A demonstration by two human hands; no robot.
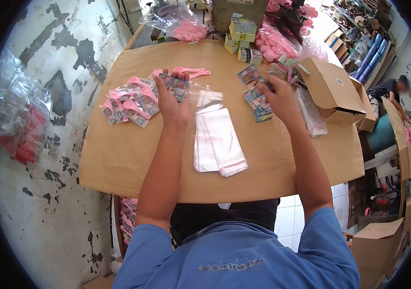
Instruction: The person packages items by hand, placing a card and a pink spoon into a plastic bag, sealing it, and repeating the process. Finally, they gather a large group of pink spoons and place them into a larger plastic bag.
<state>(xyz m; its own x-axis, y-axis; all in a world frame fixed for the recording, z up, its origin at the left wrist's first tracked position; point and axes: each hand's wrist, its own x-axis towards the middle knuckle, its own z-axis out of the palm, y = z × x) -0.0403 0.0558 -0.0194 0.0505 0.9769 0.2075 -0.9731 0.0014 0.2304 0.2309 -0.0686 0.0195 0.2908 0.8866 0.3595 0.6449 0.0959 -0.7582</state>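
My left hand (174,107) is turned palm up, its fingers curled around a printed picture card (177,87). Between the fingertips of my right hand (282,98) is another picture card (250,74). Just below it lies a pile of similar cards (258,107) on the table. Left of my left hand, pink scoops (137,108) rest on several clear packets with printed cards inside. Two piles of clear plastic bags (227,139) lie in the middle, between my forearms.
The brown-covered table (273,173) has bundled cards (241,33) and bagged pink scoops (275,41) at its far side. An open cardboard box (333,89) stands right, beside more plastic bags (310,113). A peeling wall (61,96) is on the left; another person (388,91) sits far right.
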